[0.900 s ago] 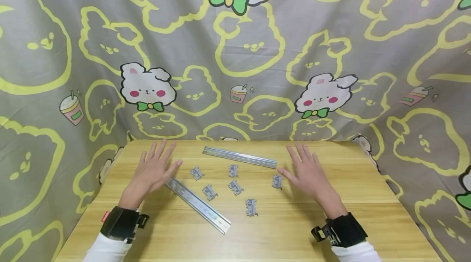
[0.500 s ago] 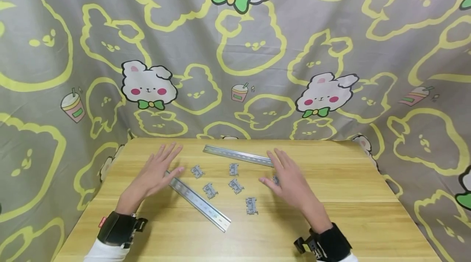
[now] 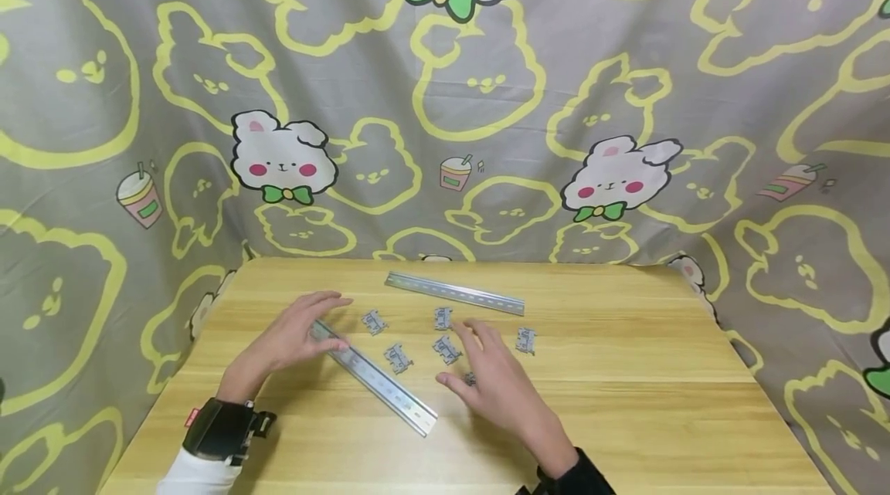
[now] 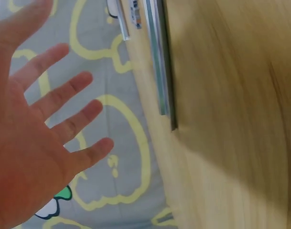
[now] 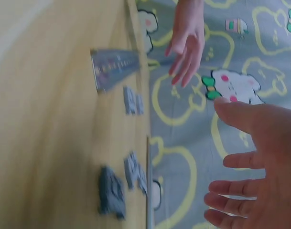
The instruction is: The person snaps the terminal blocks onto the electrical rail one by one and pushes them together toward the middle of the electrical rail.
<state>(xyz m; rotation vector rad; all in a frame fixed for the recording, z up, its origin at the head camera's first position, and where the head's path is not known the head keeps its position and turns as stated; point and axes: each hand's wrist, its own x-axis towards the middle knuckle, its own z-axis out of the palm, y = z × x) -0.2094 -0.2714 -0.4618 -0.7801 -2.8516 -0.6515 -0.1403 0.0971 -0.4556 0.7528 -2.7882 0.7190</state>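
My left hand hovers over the far end of a slotted metal DIN rail, which lies slanted on the table. Its fingers are spread and hold nothing, as the left wrist view also shows. Over the right-middle of the table, my right hand reaches inward with fingers apart and nothing in them. Beneath it, a grey terminal block is mostly hidden. Another grey terminal block lies just left of the right fingertips, with a terminal block behind it. In the right wrist view, a dark terminal block sits below the palm.
A second DIN rail lies along the back of the wooden table. Two terminal blocks, one further back and one nearer, lie beside the front rail. One terminal block lies at right. A patterned curtain hangs behind.
My right hand has swept left and toward me, uncovering the right-hand terminal block and covering the front one. My left hand has lowered slightly, its fingers bending toward the rail's end.
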